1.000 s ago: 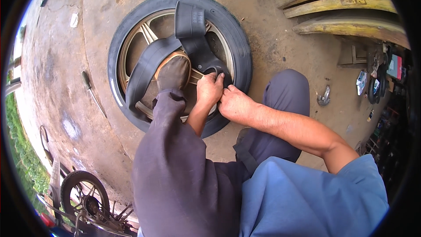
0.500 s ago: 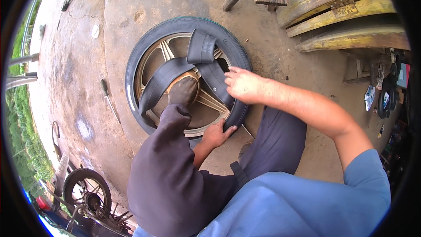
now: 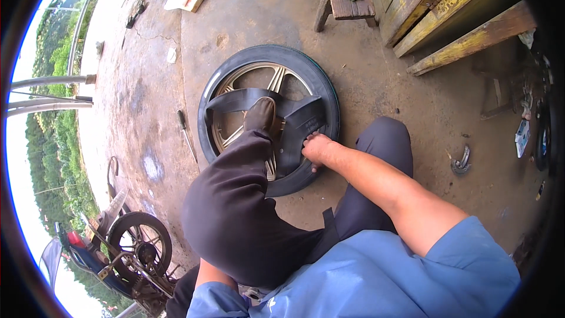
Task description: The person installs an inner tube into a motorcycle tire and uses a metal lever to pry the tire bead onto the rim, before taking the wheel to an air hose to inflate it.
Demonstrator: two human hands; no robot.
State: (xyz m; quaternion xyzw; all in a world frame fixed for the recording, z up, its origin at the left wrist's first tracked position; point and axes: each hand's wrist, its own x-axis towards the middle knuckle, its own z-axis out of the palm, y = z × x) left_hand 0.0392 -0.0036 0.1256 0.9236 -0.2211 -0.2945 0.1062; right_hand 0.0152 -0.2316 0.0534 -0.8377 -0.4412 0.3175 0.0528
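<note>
Black inner tube (image 3: 294,121) lies half out of the tyre (image 3: 326,91); right hand (image 3: 316,148) grips it; left hand unseen.

head view, steeply downward, close above wheel (image 3: 268,112)

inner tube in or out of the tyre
Mostly out: the black inner tube lies draped across the wheel's spokes, with the right hand on it at the tyre.
</note>
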